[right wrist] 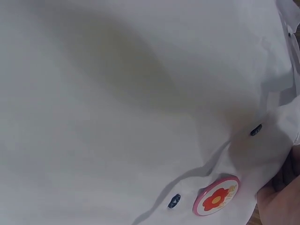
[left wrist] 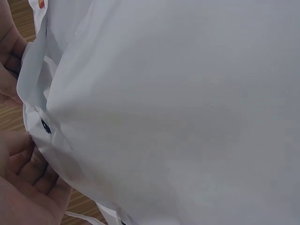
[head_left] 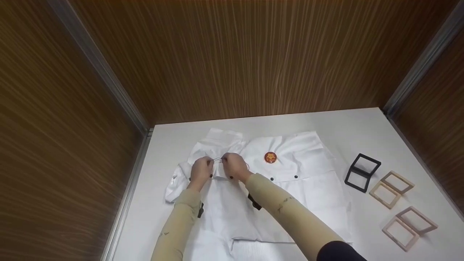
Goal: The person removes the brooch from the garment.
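A white shirt (head_left: 319,195) with dark buttons lies spread out. My left hand (head_left: 201,170) pinches its buttoned front strip, and my right hand (head_left: 235,165) pinches the same strip a short way to the right. A thin line shows between the two hands; what it is I cannot tell. In the left wrist view the left hand (left wrist: 28,187) holds the fabric edge just below a dark button (left wrist: 45,125). The right wrist view shows the right hand (right wrist: 281,201) at the edge, near a round pin badge (right wrist: 216,197) with a red flower.
Another round badge, red with a yellow-orange figure (head_left: 270,157), sits on the shirt. On the white table (head_left: 348,127), at the right, stand open hinged frames: black (head_left: 357,171), beige (head_left: 389,187) and pink (head_left: 406,225). Wood-grain panels (head_left: 246,58) enclose the table.
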`<state>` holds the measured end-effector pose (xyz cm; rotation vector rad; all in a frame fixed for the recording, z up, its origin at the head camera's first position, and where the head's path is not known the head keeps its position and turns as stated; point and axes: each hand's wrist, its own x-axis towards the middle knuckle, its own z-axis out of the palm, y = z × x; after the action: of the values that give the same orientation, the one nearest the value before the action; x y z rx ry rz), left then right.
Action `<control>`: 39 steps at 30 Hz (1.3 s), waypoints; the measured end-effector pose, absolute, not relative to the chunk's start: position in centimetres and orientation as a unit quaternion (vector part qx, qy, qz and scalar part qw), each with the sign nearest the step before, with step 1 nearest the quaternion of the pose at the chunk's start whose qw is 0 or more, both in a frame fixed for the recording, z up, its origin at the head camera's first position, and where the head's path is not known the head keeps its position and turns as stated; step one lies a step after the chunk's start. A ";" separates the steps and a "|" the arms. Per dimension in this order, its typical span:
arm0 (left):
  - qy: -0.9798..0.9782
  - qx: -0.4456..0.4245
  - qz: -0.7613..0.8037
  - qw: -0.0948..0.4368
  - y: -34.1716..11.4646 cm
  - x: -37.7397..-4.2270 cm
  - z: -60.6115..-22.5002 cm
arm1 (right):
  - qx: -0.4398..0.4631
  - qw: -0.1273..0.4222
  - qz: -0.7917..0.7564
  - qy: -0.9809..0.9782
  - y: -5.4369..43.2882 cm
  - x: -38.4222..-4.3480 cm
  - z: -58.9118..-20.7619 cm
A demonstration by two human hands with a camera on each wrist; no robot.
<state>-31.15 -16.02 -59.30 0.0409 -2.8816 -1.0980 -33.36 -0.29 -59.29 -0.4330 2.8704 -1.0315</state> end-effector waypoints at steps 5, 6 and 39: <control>-0.933 0.015 -0.358 0.030 -16.1 -31.2 -59.2 | -0.140 0.038 -0.342 0.929 -0.2 -33.5 -58.9; -0.933 0.017 -0.359 0.031 -16.1 -31.1 -59.2 | -0.141 0.041 -0.341 0.928 -0.3 -33.5 -58.9; -0.921 0.012 -0.384 0.059 -15.6 -30.4 -59.2 | -0.118 0.053 -0.373 0.919 -0.1 -33.1 -58.4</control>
<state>-30.40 -15.63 -59.24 0.0360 -2.7906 -1.1627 -33.06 -0.12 -58.43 -0.3595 2.7931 -1.1340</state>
